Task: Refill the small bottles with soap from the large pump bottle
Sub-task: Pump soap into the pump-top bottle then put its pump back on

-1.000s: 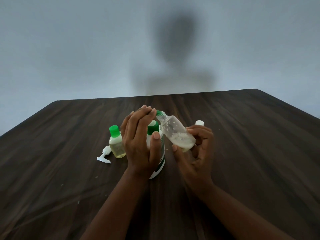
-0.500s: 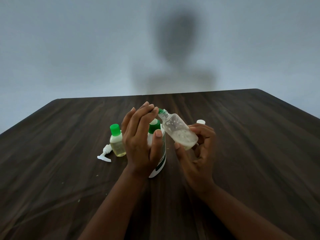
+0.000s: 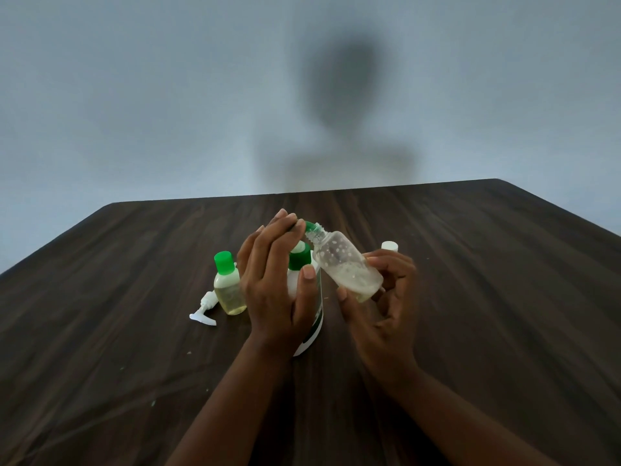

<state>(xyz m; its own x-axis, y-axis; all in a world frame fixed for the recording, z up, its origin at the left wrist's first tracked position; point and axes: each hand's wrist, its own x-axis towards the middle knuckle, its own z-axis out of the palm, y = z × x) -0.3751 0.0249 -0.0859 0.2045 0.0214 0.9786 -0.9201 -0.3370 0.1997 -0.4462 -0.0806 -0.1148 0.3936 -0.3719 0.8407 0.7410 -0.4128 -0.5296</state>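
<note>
My right hand (image 3: pixel 379 317) grips the small bottle (image 3: pixel 346 267) tilted so its mouth meets the pump nozzle (image 3: pixel 308 225); my left hand (image 3: pixel 272 280), fingers straight, presses the pump.

1. Dark wood-grain table (image 3: pixel 470 297), far edge against a plain wall (image 3: pixel 134 95).
2. Small bottle (image 3: pixel 230 287): green cap, yellowish liquid, upright, left of centre.
3. White pump head (image 3: pixel 203 311): lying on its side, just beside that bottle's near-left.
4. Large white bottle (image 3: pixel 319 311): upright at centre, mostly hidden.
5. White cap (image 3: pixel 389 245): right of centre, further back.
6. Pale specks (image 3: pixel 153 403) on the near-left surface.
</note>
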